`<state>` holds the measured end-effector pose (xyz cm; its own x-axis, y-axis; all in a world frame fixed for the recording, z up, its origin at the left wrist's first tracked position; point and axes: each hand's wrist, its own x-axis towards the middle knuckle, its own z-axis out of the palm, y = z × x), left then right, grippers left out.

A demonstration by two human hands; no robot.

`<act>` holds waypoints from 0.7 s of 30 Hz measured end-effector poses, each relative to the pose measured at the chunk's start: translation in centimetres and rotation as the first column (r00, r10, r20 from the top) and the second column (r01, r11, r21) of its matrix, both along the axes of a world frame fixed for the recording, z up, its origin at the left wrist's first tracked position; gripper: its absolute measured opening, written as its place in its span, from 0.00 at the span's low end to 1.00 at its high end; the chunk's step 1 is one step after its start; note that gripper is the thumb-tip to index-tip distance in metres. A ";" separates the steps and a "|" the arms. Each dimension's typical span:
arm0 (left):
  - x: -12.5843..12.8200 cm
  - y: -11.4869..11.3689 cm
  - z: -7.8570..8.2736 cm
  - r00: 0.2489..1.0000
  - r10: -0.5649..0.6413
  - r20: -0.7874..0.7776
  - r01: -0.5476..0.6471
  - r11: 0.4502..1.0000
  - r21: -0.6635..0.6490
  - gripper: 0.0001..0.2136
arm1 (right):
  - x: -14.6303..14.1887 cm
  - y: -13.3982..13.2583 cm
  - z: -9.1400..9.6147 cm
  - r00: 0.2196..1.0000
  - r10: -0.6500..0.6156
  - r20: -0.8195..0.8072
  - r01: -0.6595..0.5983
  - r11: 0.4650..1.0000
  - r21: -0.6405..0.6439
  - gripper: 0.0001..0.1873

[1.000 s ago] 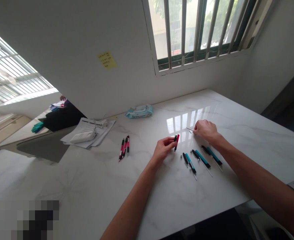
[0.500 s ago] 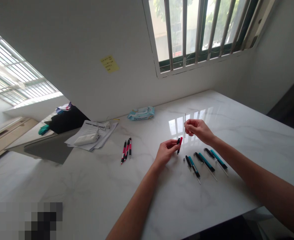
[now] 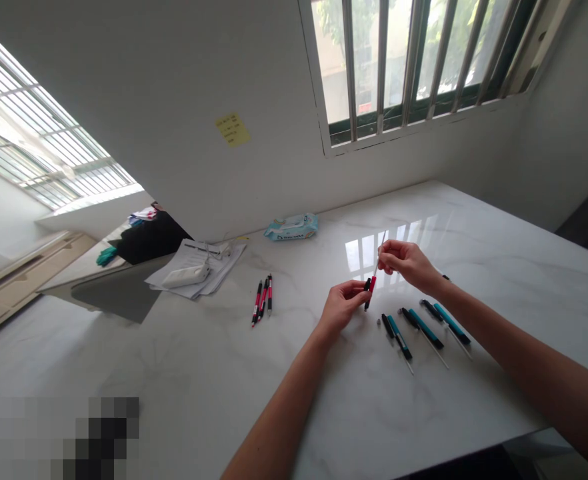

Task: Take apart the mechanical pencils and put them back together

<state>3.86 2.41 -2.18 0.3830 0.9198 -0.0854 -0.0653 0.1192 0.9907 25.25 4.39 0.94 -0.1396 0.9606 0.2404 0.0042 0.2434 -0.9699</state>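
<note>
My left hand (image 3: 345,303) is closed on red and black pen parts (image 3: 373,285), held upright just above the table. Between the thumb and fingers of my right hand (image 3: 407,261) is a thin pen refill (image 3: 377,268), tilted, its lower end at the top of the red pen barrel. Whether the tip is inside the barrel I cannot tell. Near my right forearm lie several taken-apart teal and black pens, among them a teal barrel (image 3: 427,330) and a white refill (image 3: 409,363). To the left rest three red and black pens (image 3: 261,300) side by side.
A blue wipes packet (image 3: 291,227) lies by the wall. Papers (image 3: 219,270) with a white device (image 3: 187,275) on them are at the left. The white marbled table (image 3: 184,400) meets the wall below a barred window (image 3: 394,67).
My right hand has brought the refill down to the red barrel in my left hand, and the refill has tilted. The whole view has shifted slightly.
</note>
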 end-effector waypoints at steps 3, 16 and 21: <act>0.0 0.0 0.1 1.000 0.004 0.020 -0.004 1.000 -0.007 0.18 | -0.3 -0.3 0.1 0.995 0.069 0.068 -0.069 0.998 -0.005 0.11; -0.4 0.5 -0.3 0.961 0.154 0.231 -0.130 0.985 -0.113 0.17 | 4.5 1.7 -2.0 0.434 -0.198 0.879 0.274 0.958 0.081 0.16; -0.3 0.4 -0.3 0.970 0.136 0.200 -0.124 0.990 -0.070 0.17 | 4.2 1.8 -2.7 0.400 -0.124 0.908 0.265 0.964 0.015 0.09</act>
<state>3.60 2.78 -2.52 0.2754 0.9587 -0.0715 -0.2836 0.1521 0.9468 29.41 6.22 -1.78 -0.0119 0.9999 -0.0120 0.9171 0.0062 -0.3986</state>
